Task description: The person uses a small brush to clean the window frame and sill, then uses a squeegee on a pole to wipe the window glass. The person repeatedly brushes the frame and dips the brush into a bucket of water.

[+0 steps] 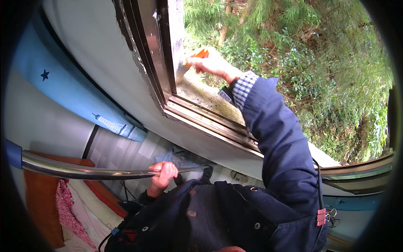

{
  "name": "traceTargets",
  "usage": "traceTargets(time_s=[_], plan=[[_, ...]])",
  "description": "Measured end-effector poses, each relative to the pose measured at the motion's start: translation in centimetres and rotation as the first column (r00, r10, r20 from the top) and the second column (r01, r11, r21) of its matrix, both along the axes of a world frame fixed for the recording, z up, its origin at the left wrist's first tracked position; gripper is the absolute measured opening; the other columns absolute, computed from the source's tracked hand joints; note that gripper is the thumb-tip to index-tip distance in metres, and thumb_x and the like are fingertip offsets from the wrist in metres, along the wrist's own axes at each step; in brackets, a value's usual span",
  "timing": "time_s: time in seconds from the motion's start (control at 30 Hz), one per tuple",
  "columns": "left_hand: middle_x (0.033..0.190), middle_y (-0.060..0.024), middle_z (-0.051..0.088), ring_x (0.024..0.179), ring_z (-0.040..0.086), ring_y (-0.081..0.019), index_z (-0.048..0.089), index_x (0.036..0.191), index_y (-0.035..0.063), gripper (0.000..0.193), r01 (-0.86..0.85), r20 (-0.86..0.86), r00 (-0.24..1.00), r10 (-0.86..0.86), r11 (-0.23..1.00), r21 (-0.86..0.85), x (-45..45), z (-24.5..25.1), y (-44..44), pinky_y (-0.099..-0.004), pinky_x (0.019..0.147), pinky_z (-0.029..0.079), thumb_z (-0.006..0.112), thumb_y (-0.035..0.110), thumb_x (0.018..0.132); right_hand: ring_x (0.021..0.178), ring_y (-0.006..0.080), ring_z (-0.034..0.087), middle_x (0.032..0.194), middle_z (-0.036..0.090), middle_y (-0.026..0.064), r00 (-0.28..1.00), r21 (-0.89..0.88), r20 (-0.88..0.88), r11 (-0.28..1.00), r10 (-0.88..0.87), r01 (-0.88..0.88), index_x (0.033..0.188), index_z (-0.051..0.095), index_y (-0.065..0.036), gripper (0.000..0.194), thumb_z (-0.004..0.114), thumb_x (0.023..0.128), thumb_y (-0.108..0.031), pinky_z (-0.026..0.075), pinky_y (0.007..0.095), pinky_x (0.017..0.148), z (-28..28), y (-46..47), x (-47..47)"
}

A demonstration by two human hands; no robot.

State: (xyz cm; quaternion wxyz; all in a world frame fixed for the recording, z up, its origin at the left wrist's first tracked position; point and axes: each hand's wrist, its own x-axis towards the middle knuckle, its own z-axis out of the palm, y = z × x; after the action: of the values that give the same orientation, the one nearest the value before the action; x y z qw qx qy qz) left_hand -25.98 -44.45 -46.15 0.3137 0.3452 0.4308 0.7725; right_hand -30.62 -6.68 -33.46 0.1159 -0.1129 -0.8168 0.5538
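My right hand point(209, 64) reaches out through the open window and grips an orange-handled brush point(200, 53). The brush's pale head points down and left, close to the outer wall edge point(178, 41) beside the frame; glare hides whether it touches. Below it lies the weathered outer ledge point(209, 94). Inside the room, my left hand point(163, 176) is closed around a shiny metal pole point(88, 168), which runs from the left rim past my chest.
The brown metal window frame point(157, 56) and its sill track point(211, 121) lie under my right arm. A blue patterned curtain point(72, 85) hangs at left. Bedding point(85, 201) with a wooden bed board point(41, 195) is lower left. Cloth point(179, 157) lies on the floor. Trees and shrubs point(283, 56) grow outside.
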Motion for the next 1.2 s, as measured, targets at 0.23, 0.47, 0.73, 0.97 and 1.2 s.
traceTargets(time_s=[0.23,0.47,0.73,0.97,1.2], plan=[[0.051,-0.0035,0.041,0.042,0.037,-0.0144,0.039,0.064,0.0066,0.041,-0.009,-0.001,1.0,0.009,1.0,0.022,-0.7,-0.5,-0.4,-0.0339,0.044,0.041,0.041,0.017,0.104,0.057,0.0066,0.056,0.078,0.066,0.0008,0.858,0.203,-0.393,0.878,-0.331,0.432,0.098,0.069,-0.003,0.018,0.064,0.091,-0.018,0.046,0.0208,0.054,2.2,8.7,2.3],[0.052,-0.0037,0.04,0.042,0.037,-0.0138,0.037,0.064,0.0057,0.041,0.01,-0.037,0.999,-0.008,0.999,0.041,-0.5,0.1,0.4,-0.0333,0.044,0.041,0.039,0.015,0.104,0.059,0.0107,0.06,0.068,0.064,0.0035,0.994,-0.172,0.1,0.985,0.044,-0.026,0.081,0.067,-0.004,0.024,0.07,0.086,-0.027,0.05,0.0232,0.054,0.6,0.4,3.8],[0.051,-0.0035,0.039,0.042,0.038,-0.0148,0.037,0.064,0.0064,0.042,-0.029,0.005,1.0,0.029,0.999,0.038,-0.2,-0.2,0.2,-0.0334,0.045,0.04,0.041,0.018,0.104,0.052,0.0102,0.058,0.07,0.065,0.005,0.923,0.394,0.015,0.85,-0.385,0.349,0.091,0.069,-0.003,0.017,0.064,0.086,-0.019,0.046,0.024,0.048,3.1,4.9,8.4],[0.051,-0.0035,0.04,0.042,0.038,-0.0139,0.039,0.062,0.0052,0.043,0.022,-0.018,1.0,-0.021,0.997,0.074,0.0,0.1,0.6,-0.0332,0.045,0.041,0.044,0.019,0.103,0.067,0.017,0.065,0.083,0.068,0.012,0.929,0.663,0.294,0.748,-0.225,-0.029,0.094,0.064,0.0,0.022,0.064,0.083,-0.019,0.055,0.0345,0.062,2.4,1.5,9.5],[0.051,-0.0033,0.041,0.041,0.037,-0.0138,0.041,0.062,0.0049,0.046,0.006,0.026,1.0,-0.006,1.0,0.028,0.1,0.3,0.2,-0.0325,0.044,0.041,0.045,0.025,0.103,0.067,0.0121,0.063,0.078,0.069,0.0044,0.973,0.188,0.173,0.975,-0.15,0.117,0.093,0.07,-0.003,0.024,0.07,0.083,-0.024,0.05,0.0253,0.06,2.2,0.3,9.2]])
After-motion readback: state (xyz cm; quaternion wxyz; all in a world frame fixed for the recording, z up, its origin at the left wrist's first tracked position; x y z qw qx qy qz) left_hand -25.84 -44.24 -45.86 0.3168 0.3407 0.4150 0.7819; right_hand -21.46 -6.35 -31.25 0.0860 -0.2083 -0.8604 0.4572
